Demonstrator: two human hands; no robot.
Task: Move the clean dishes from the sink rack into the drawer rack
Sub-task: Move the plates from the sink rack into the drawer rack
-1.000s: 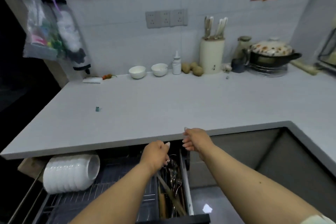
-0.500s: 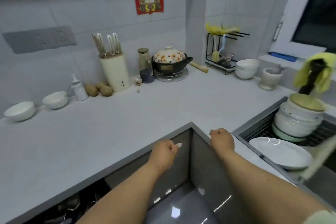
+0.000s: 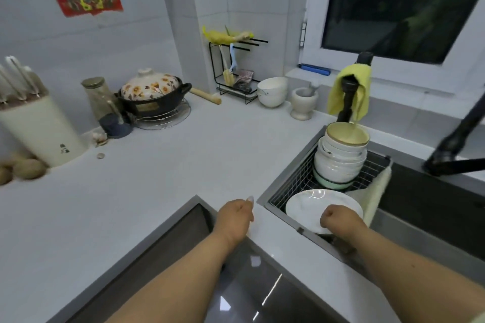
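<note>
As your right hand (image 3: 338,219) hovered curled over the white plate (image 3: 312,207) in the sink rack (image 3: 294,178), whether it gripped the rim could not be told. Your left hand (image 3: 235,215), loosely curled, held nothing. Judged rigid, glossy and breakable, the plate wanted a firm rim pinch. 1 bowl stack (image 3: 341,162) stood behind.
</note>
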